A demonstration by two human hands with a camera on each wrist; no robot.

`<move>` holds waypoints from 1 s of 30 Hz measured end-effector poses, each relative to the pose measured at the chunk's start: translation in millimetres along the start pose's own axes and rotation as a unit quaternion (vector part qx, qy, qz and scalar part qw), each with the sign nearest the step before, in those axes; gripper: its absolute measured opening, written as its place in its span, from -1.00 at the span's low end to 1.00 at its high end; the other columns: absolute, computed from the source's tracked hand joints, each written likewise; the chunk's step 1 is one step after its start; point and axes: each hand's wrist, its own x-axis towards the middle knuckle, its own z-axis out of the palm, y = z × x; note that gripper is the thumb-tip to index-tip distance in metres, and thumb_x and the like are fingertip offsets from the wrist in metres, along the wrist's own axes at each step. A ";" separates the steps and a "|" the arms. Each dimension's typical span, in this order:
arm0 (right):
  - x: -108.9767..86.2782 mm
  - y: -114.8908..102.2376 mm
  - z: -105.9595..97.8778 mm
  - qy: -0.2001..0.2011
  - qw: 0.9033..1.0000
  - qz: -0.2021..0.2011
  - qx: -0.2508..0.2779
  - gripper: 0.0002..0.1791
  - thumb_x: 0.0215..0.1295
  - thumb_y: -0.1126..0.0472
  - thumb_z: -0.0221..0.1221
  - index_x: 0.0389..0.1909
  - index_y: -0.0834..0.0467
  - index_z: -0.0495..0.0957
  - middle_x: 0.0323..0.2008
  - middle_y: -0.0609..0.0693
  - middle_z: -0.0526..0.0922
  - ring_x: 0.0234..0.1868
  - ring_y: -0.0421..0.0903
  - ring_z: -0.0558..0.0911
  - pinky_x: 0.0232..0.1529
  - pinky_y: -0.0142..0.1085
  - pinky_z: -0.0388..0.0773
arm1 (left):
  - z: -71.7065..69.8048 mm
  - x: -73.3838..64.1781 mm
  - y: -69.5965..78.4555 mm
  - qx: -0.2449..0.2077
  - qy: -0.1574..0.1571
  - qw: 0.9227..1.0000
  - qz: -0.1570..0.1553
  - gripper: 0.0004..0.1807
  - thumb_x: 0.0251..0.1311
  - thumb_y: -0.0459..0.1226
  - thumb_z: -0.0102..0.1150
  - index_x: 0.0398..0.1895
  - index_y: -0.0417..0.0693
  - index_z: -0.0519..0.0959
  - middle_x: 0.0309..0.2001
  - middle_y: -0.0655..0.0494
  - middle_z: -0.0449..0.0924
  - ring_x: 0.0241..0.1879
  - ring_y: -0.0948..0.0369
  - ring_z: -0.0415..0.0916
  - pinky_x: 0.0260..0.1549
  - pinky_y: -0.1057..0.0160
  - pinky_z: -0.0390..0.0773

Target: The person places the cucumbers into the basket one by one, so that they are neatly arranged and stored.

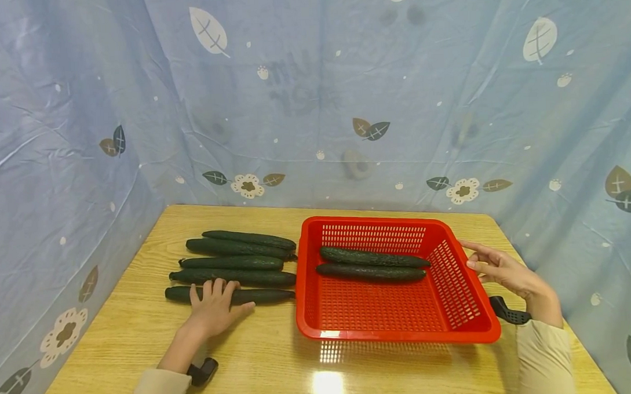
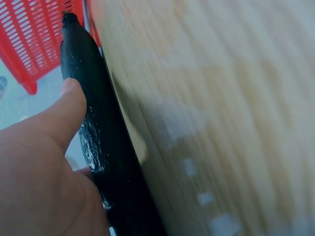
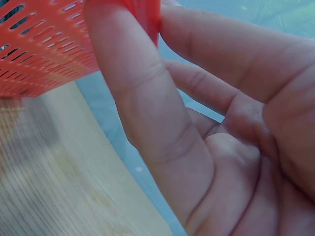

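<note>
My left hand (image 1: 213,311) reaches over the nearest cucumber (image 1: 269,296) of several lying side by side on the left of the table. In the left wrist view the thumb lies along that dark green cucumber (image 2: 106,118), whose stem end points at the red basket; the other fingers are mostly hidden. The red plastic basket (image 1: 383,335) stands to the right, with two cucumbers (image 1: 372,272) lying in its far half. My right hand (image 1: 511,276) pinches the basket's right rim between thumb and fingers, and the right wrist view shows the fingertips on the red rim (image 3: 147,19).
The other cucumbers (image 1: 235,276) lie in a loose row beyond the left hand, their right ends close to the basket. The wooden table (image 1: 259,367) ends at a blue patterned curtain (image 1: 302,104) at the back and sides.
</note>
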 end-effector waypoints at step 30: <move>-0.7 0.0 -1.4 -0.004 1.000 0.000 -0.003 -0.41 0.42 0.44 -0.19 0.40 0.34 -0.14 -0.22 -0.13 0.49 -0.22 -0.23 0.58 -0.28 -0.24 0.59 | -6.0 3.9 -9.0 -0.022 0.035 0.999 0.009 -0.42 0.18 0.24 -0.05 0.08 0.06 0.37 -0.05 -0.14 0.24 0.03 -0.21 0.08 -0.03 -0.40 -0.13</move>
